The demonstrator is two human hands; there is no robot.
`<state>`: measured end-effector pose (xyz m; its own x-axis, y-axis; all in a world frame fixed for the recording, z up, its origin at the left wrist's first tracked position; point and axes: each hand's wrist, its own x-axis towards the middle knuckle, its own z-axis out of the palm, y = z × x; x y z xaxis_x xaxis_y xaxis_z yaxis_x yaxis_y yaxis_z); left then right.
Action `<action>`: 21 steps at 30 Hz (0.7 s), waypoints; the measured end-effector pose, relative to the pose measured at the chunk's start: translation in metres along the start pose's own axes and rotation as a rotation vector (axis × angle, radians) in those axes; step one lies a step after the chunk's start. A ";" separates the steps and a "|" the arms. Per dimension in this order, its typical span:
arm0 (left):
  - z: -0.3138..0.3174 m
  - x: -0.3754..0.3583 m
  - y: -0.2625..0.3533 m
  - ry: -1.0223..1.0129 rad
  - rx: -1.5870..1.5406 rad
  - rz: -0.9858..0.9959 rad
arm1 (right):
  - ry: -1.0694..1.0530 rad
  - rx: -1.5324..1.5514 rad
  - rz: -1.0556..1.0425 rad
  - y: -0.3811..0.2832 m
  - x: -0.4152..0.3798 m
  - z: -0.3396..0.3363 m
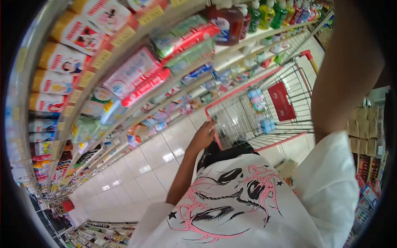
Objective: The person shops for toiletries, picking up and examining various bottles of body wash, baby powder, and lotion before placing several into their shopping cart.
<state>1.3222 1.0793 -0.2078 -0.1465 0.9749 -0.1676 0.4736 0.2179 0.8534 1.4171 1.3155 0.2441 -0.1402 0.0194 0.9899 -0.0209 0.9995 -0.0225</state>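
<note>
My left hand (203, 135) is at the near corner of a shopping cart (212, 120) with a red rim, its fingers bent together over the edge. Inside the wire basket lie a pack with a colourful label (257, 100) and a light blue pack (268, 125). A red sign (281, 101) is fixed to the cart's wire side. My right arm reaches up past the top right edge of the head view, and its hand is out of sight.
Long shelves (136, 31) curve along the left, holding red and green packs (186, 37), pouches (84, 37) and bottles (271, 16). Glossy floor tiles (144, 165) run beside the cart. More shelved goods (364, 128) stand at the right.
</note>
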 end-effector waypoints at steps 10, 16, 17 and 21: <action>0.224 0.121 -0.124 -0.555 0.211 -0.217 | -0.857 -0.455 1.226 -0.006 -0.529 -0.207; 0.355 0.206 -0.178 0.005 -0.321 -0.610 | -0.985 -0.503 1.064 -0.009 -0.568 -0.238; 0.375 0.231 -0.201 0.040 -0.195 -0.531 | -0.947 -0.521 1.139 -0.014 -0.568 -0.243; 0.399 0.315 -0.160 0.341 -0.139 -0.487 | -0.786 -0.528 1.235 -0.013 -0.570 -0.248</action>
<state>1.5469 1.3702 -0.5941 -0.5988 0.6897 -0.4071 0.1673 0.6048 0.7786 1.7432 1.2974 -0.2855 -0.2755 0.9586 0.0719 0.8089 0.2715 -0.5215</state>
